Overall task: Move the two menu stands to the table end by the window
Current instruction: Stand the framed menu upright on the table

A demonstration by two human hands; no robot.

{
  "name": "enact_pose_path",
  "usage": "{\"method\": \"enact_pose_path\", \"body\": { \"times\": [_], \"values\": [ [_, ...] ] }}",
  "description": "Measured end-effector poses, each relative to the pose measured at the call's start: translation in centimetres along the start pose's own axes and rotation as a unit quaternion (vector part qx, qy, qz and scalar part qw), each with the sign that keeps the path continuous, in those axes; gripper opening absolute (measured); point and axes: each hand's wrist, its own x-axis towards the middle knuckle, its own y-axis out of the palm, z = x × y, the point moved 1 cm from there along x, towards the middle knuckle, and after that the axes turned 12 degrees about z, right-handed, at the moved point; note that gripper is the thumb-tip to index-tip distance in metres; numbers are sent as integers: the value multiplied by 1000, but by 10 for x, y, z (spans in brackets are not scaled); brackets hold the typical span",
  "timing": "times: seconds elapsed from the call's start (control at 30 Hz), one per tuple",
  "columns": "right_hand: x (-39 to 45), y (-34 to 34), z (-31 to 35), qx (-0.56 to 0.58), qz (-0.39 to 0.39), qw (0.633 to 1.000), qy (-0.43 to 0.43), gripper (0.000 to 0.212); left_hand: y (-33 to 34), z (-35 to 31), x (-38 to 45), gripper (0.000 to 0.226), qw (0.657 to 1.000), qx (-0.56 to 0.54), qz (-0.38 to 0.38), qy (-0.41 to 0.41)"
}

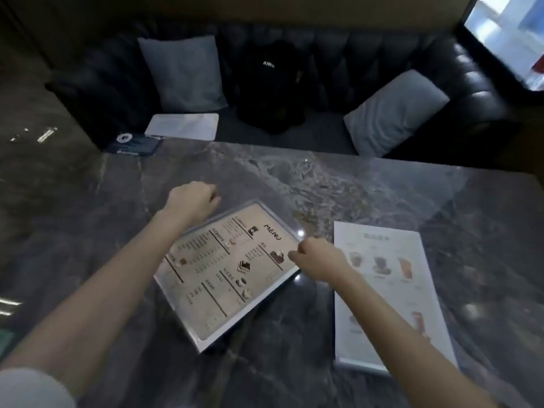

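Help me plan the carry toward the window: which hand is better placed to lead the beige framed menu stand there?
Probably the right hand: it grips the beige framed menu stand at the edge nearer the window. The left hand holds the opposite edge.

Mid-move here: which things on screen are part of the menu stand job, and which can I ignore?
Part of the job:
- beige menu stand, held at its edges by left hand and right hand
- white drinks menu stand, flat on the table

Just lying about:
- black backpack
- two grey cushions
- white sheet
- dark blue leaflet
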Motion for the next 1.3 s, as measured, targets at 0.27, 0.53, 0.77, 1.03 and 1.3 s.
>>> {"method": "enact_pose_path", "body": {
  "times": [0.27,0.53,0.77,1.03,1.3],
  "values": [
    [16,80,-20,369,25,923,104,37,62,19,10,52,998,11,-65,-5],
    [18,96,-18,663,50,745,60,20,98,34,23,41,999,-22,2,-34],
    [21,93,-19,710,73,699,42,6,104,43,32,46,995,-76,32,-60],
    [22,88,-15,687,61,721,64,7,95,45,34,59,985,-124,78,-89],
    [18,59,-4,645,32,763,-1,15,83,51,18,61,979,-186,-10,-83]
  ]
}}
